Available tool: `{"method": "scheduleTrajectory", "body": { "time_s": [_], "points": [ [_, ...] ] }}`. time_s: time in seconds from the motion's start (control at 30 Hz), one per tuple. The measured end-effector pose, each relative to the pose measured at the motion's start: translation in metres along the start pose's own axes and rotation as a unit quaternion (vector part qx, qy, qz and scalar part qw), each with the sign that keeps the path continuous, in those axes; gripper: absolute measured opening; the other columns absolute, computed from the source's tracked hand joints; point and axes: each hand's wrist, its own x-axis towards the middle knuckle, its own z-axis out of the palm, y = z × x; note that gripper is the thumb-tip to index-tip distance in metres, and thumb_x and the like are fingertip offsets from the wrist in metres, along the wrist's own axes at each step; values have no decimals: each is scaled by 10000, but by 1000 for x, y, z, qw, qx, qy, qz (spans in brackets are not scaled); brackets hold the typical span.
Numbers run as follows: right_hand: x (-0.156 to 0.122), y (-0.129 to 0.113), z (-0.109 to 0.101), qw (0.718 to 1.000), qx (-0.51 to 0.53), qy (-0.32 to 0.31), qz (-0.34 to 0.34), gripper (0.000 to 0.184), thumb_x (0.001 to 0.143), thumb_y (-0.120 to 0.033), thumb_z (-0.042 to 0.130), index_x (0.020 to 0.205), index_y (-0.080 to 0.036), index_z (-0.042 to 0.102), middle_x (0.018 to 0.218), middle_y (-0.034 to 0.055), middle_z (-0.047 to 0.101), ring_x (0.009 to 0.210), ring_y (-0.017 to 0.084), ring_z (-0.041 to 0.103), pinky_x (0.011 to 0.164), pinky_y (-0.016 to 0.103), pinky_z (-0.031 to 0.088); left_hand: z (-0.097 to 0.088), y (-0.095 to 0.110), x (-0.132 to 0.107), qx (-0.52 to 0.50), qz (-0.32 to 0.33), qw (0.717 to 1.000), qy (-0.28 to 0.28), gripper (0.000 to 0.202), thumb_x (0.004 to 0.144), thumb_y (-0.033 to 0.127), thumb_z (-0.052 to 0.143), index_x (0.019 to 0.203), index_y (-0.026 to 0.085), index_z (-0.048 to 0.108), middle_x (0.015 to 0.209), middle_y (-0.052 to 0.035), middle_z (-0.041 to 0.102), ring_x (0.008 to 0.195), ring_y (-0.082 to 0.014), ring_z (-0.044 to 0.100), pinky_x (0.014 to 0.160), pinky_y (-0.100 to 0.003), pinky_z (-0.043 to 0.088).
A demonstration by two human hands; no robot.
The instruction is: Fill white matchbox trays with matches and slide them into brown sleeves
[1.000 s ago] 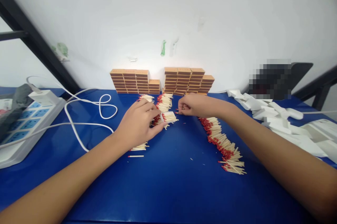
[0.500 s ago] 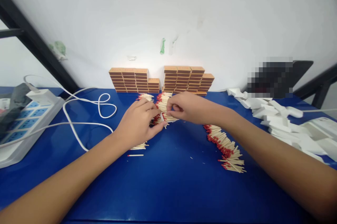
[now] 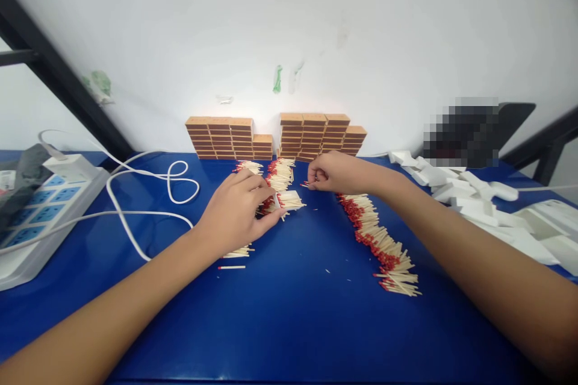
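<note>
My left hand [image 3: 239, 207] is closed around a small white matchbox tray [image 3: 276, 200], with its thumb at the near side. Matches with pale sticks [image 3: 292, 200] fill the tray and poke out to the right; its left part is hidden by my fingers. To the right, my right hand [image 3: 333, 172] pinches a red-tipped match [image 3: 306, 184] just above the table. A long row of loose matches [image 3: 379, 234] runs under and beside my right forearm. Behind the tray lies another heap of matches [image 3: 280, 174], and a few more [image 3: 239, 251] show below my left hand.
Stacked matchboxes [image 3: 221, 139] stand against the wall in two groups, the second stack [image 3: 313, 135] to the right. A power strip [image 3: 49, 216] and a white cable [image 3: 118, 204] lie left. White pieces [image 3: 478, 210] are piled right. One match [image 3: 232, 267] lies alone on the blue table [image 3: 289, 325].
My right hand has moved right, away from the tray, and now has a match in its fingertips. The matches in the tray have come into view. My left hand stays in place.
</note>
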Motion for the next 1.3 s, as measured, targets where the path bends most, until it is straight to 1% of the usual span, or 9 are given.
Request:
{"method": "scheduleTrajectory", "body": {
  "time_s": [0.17, 0.3, 0.5, 0.63, 0.73, 0.87, 1.03, 1.17, 1.3],
  "points": [
    [-4, -7, -5, 1000, 2, -18, 15, 110, 892, -249, 639, 804, -193, 676, 742, 23, 682, 645, 152, 541, 629, 325, 358, -1, 0, 1, -3, 1, 1000, 0, 290, 1002, 426, 681, 1025, 162, 799, 985, -105, 779, 985, -287, 690, 903, -466, 568],
    [-7, -11, -10, 999, -14, -24, 41, 87, 874, -252, 662, 806, -198, 670, 733, 25, 668, 658, 166, 545, 635, 331, 350, -2, 0, 1, -4, 1, 1000, 0, 285, 997, 422, 693, 1031, 161, 801, 979, -99, 780, 975, -282, 689, 899, -458, 563],
    [-5, -10, -5, 998, -19, -48, 26, 184, 900, -233, 597, 721, -218, 558, 675, 4, 610, 615, 154, 475, 628, 332, 325, -1, 0, 0, -7, 0, 1000, -2, 308, 1005, 428, 676, 1053, 151, 804, 987, -109, 778, 991, -290, 691, 922, -475, 563],
    [-7, -9, -6, 998, -28, -54, 18, 145, 919, -216, 582, 776, -209, 599, 720, 16, 655, 626, 155, 503, 631, 328, 323, -1, 0, 1, -3, 1, 1000, 2, 316, 1006, 428, 675, 1043, 142, 804, 980, -113, 772, 985, -291, 690, 913, -471, 563],
    [-12, -15, -12, 999, -18, -38, 8, 119, 945, -229, 587, 851, -202, 654, 777, 31, 700, 652, 164, 551, 635, 323, 335, -1, 0, 1, -3, 2, 1000, -1, 311, 1004, 431, 679, 1033, 147, 802, 980, -108, 773, 978, -288, 688, 894, -462, 564],
    [-21, -37, -19, 999, -9, -18, -29, 131, 976, -250, 587, 883, -204, 668, 824, 41, 722, 663, 164, 558, 641, 314, 335, -1, 0, 1, -9, -4, 1000, -9, 294, 997, 425, 686, 1020, 153, 798, 975, -108, 773, 980, -289, 685, 900, -471, 569],
    [-25, -59, -9, 996, -52, -3, -78, 109, 987, -226, 585, 919, -194, 663, 911, 61, 733, 708, 166, 562, 644, 303, 315, -1, 0, 2, -40, -19, 999, -11, 280, 1000, 424, 674, 992, 168, 787, 956, -110, 761, 975, -284, 677, 949, -486, 569],
    [-22, -60, -4, 993, -85, 20, -76, 147, 1032, -241, 547, 958, -179, 658, 990, 86, 738, 787, 189, 595, 645, 305, 312, -2, 0, 3, -62, -24, 998, -17, 270, 998, 428, 679, 1003, 179, 783, 957, -101, 754, 972, -278, 669, 940, -476, 565],
    [-20, -55, -4, 994, -45, 14, -96, 80, 990, -207, 596, 976, -195, 674, 1009, 64, 746, 808, 182, 609, 679, 294, 340, -2, 0, 3, -66, -29, 997, -10, 286, 999, 430, 684, 1057, 167, 780, 994, -104, 762, 997, -280, 674, 970, -486, 556]
  ]
}}
